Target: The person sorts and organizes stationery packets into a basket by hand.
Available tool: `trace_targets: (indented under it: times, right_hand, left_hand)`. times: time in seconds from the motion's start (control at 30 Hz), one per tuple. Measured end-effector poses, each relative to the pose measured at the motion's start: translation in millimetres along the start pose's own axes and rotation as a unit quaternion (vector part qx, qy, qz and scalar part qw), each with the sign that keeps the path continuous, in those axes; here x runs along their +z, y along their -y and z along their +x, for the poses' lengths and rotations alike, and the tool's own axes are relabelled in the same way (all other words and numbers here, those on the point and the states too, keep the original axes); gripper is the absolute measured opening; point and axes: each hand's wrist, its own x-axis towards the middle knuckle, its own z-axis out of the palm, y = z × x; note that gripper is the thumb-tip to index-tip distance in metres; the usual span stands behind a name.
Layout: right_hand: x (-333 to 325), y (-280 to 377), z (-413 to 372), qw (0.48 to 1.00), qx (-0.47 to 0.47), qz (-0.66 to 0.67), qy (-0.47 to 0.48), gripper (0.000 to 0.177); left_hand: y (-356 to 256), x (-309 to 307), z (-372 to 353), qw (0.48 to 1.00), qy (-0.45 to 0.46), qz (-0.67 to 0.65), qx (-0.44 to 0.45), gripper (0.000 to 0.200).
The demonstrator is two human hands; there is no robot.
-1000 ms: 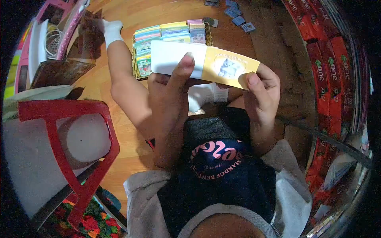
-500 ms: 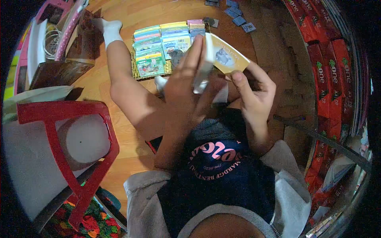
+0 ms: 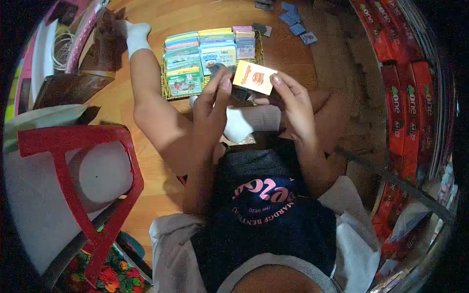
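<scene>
My right hand grips a small white picture card by its right edge, thumb on the face. The card has a yellow band on its left and an orange-brown picture. Beside its left edge is my left hand, fingers and thumb stretched up and a little apart, with nothing clearly held. Just beyond the hands sits a woven basket packed with card packs. A green illustrated pack stands at its front left and a blue-white pack in the middle. A dark item behind my left fingertips is hard to make out.
Several blue cards lie on the wooden floor at the far right of the basket. Red paper-ream boxes line the right side. A red frame stands at left. My bent legs surround the work area.
The card in my right hand has tilted flatter and moved lower left, now showing a different, orange-brown picture. My left hand has drawn back from it to the left.
</scene>
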Motion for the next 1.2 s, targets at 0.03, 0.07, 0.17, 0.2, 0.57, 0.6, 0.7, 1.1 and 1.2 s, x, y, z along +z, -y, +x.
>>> trace_targets:
  times: [0.03,0.07,0.17,0.2,0.57,0.6,0.7,1.1,1.2]
  right_hand:
    - [-1,-6,3,1.000,0.011,-0.009,0.016,0.027]
    - [-2,-12,7,1.000,0.014,-0.009,0.021,0.027]
    - [-2,-36,20,0.981,0.018,-0.191,-0.011,0.029]
    - [-8,-54,28,0.963,-0.079,-0.256,-0.006,0.028]
    - [-14,-126,67,0.698,-0.154,-0.693,0.086,0.033]
    - [-16,-123,69,0.716,-0.127,-0.681,0.087,0.028]
    - [-28,-111,75,0.831,-0.146,-0.537,0.000,0.021]
    - [-20,-106,43,0.903,-0.195,-0.382,0.035,0.054]
    - [-31,-85,47,0.907,-0.203,-0.368,-0.019,0.056]
  left_hand:
    - [5,-6,1,0.998,-0.031,-0.016,-0.057,0.036]
    - [10,-13,1,0.998,-0.037,-0.016,-0.057,0.036]
    - [32,-25,2,0.990,-0.020,-0.067,-0.126,0.025]
    - [40,-30,3,0.989,-0.025,-0.069,-0.126,0.025]
    - [116,-72,27,0.941,-0.288,-0.092,-0.150,0.018]
    - [119,-72,26,0.940,-0.294,-0.092,-0.149,0.018]
    - [121,-73,24,0.950,-0.291,-0.019,-0.114,0.018]
    - [82,-44,10,0.974,0.104,0.196,-0.047,0.026]
    - [92,-38,7,0.984,0.138,0.057,-0.101,0.024]
